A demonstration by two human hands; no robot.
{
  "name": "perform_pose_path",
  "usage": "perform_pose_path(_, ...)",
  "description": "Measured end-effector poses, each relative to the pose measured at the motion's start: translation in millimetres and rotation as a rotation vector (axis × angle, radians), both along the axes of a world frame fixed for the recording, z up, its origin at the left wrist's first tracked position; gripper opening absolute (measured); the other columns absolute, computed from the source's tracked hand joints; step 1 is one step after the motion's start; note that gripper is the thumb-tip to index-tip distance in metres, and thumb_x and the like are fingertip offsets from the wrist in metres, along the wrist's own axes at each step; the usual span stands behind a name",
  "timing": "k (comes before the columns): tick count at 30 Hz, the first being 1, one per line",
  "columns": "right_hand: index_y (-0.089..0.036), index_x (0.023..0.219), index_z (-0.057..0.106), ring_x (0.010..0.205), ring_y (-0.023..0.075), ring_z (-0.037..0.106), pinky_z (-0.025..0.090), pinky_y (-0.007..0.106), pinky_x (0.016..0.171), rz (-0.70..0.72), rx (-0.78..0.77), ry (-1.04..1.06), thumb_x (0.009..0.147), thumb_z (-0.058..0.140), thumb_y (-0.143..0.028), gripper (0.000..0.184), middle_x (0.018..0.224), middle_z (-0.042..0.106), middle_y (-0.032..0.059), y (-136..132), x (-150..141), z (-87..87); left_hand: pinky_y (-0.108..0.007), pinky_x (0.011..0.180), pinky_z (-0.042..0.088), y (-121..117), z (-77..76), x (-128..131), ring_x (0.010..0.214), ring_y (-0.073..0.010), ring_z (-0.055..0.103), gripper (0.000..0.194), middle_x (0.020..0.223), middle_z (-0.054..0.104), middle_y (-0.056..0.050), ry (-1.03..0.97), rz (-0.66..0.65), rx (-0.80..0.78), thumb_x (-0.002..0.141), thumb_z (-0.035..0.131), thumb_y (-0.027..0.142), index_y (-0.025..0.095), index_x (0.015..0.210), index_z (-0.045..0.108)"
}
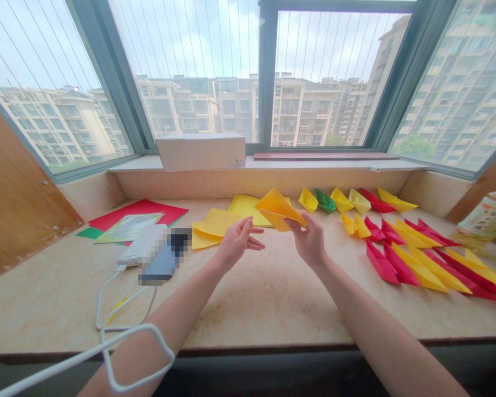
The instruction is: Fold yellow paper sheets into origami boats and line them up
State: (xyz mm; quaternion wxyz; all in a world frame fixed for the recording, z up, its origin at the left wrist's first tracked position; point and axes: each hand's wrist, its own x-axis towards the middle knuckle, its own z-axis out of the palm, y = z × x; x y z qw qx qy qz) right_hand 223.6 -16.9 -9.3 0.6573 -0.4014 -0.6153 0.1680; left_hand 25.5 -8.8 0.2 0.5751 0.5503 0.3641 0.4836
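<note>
My right hand [308, 234] pinches the lower right edge of a folded yellow-orange paper [279, 207], lifted above the counter. The paper has a pointed top and its layers stand partly apart. Just left of it, my left hand [240, 240] has its fingers stretched out and touches nothing that I can see. Behind the hands lie flat yellow paper sheets [242, 204], and a loosely folded yellow sheet [209, 226] rests left of my left hand. To the right stand rows of folded paper boats, among them a green boat [324, 200] and a pink boat [382, 262].
Red paper [149, 208] and a plastic packet [128, 227] lie at the left. Nearer are a white power bank [143, 245], a phone [161, 267] and a looping white cable [103, 298]. A white box [200, 153] sits on the sill; a bottle [490, 215] stands far right.
</note>
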Motion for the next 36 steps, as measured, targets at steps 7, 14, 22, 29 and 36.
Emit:
perform_pose_path(7,-0.035,0.131,0.059,0.118,0.0235,0.056,0.048,0.044,0.099,0.088,0.259,-0.610,0.095,0.046,-0.015,0.043,0.128,0.060,0.0071,1,-2,-10.3,-0.038,0.082,0.057,-2,7.1,-6,0.092,-0.0277,0.072,0.065,0.111,0.072,-0.017,-0.388,-0.224,-0.125,0.090,0.042,0.065,0.010,0.119,0.062)
perform_pose_path(14,-0.040,0.134,0.054,0.132,0.0255,0.044,0.042,0.053,0.106,0.000,0.292,-0.720,0.088,0.041,0.001,0.063,0.147,0.045,0.0029,4,-3,-8.3,-0.039,0.089,0.057,-5,7.4,-5,0.097,-0.0231,0.069,0.031,0.112,0.071,-0.012,-0.383,-0.110,-0.127,0.088,0.059,0.028,0.012,0.115,0.065)
perform_pose_path(22,-0.027,0.132,0.057,0.125,0.0242,0.050,0.043,0.049,0.106,-0.058,0.247,-0.350,0.089,0.040,-0.006,0.051,0.133,0.055,0.0092,1,0,-1.6,-0.045,0.098,0.052,1,-0.1,0,0.111,-0.0262,0.063,0.037,0.123,0.065,-0.013,-0.256,-0.074,0.012,0.090,0.061,0.033,0.014,0.121,0.061)
perform_pose_path(29,-0.017,0.115,0.068,0.085,0.0241,0.069,0.057,0.036,0.072,0.305,-0.290,0.128,0.089,0.055,-0.053,0.046,0.098,0.072,0.0100,4,1,8.2,-0.047,0.090,0.057,-2,-5.1,3,0.108,-0.0314,0.065,0.045,0.120,0.066,-0.015,-0.033,-0.125,0.111,0.086,0.064,0.044,0.013,0.117,0.061)
perform_pose_path(36,-0.015,0.084,0.072,0.070,0.0236,0.068,0.055,0.032,0.060,0.247,-0.320,0.261,0.075,0.071,-0.054,0.040,0.081,0.074,0.0080,1,-2,5.8,-0.035,0.071,0.062,-11,-0.4,5,0.093,-0.0274,0.071,0.048,0.110,0.070,-0.016,0.115,-0.210,0.129,0.087,0.060,0.049,0.012,0.117,0.061)
